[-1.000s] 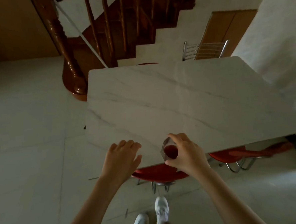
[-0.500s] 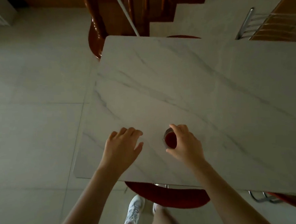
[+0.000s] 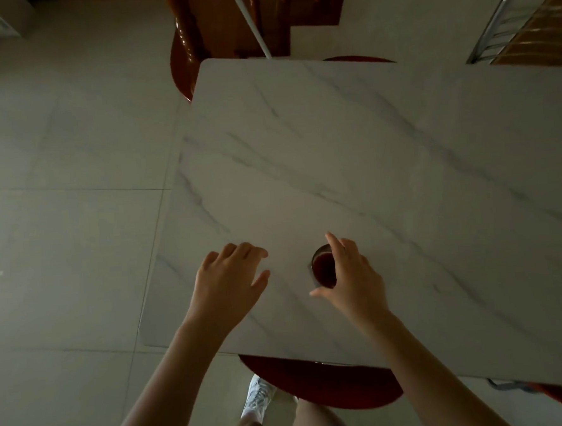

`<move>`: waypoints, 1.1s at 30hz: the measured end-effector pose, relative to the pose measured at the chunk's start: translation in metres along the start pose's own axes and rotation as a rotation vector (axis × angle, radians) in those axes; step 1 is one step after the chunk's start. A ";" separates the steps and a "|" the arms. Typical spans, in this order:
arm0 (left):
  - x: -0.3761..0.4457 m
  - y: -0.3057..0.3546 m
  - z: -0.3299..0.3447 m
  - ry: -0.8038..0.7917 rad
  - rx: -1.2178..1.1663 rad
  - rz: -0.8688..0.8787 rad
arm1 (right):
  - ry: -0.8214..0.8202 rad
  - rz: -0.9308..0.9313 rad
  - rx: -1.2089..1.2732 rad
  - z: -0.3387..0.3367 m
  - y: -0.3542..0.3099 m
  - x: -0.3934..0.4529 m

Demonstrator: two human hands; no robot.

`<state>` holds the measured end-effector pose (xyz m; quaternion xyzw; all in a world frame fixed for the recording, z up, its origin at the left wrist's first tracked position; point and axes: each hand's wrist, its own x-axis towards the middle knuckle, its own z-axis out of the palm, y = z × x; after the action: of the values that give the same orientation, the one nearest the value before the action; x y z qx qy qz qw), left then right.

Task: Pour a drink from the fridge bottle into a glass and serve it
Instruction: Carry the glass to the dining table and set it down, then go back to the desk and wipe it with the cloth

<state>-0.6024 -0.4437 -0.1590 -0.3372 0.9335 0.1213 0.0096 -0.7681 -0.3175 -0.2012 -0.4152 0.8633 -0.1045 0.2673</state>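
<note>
1. While I lean over the desk (image 3: 368,148), my right hand (image 3: 352,274) sits low and a bit right of the middle of the picture, curled around the glass (image 3: 322,269).
2. My fingers and thumb wrap the right side of the glass. I cannot tell if I am squeezing it or only touching it, because my hand hides that side.
3. I think I hold it from the side so the top stays clear and nothing spills.
4. The glass has a dark red drink (image 3: 325,271) in it and stands straight up. It looks like it is on the desk or just above it; I cannot tell which.
5. It is a little way in from the near edge of the desk, so I guess it will not get knocked off there.
6. My left hand (image 3: 228,282) is just left of the glass, not touching it. It is open with the fingers a bit bent, palm down, and holds nothing. I think it waits there to help if the glass tips.
7. A red chair seat (image 3: 316,385) pokes out from under the desk at the bottom of the picture, so this looks like a spot where someone could sit and drink.
8. No bottle is in view.
9. I can see no words, brand or label on the glass or on the desk.
</note>
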 end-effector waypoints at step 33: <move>-0.410 -0.272 -0.129 0.382 0.091 -0.766 | 0.028 -0.911 -0.037 0.117 -0.425 -0.176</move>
<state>-0.1055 -0.4181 -0.0531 -0.6750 0.7305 0.0031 -0.1040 -0.3330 -0.4460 -0.0623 -0.7558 0.5978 -0.2018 0.1751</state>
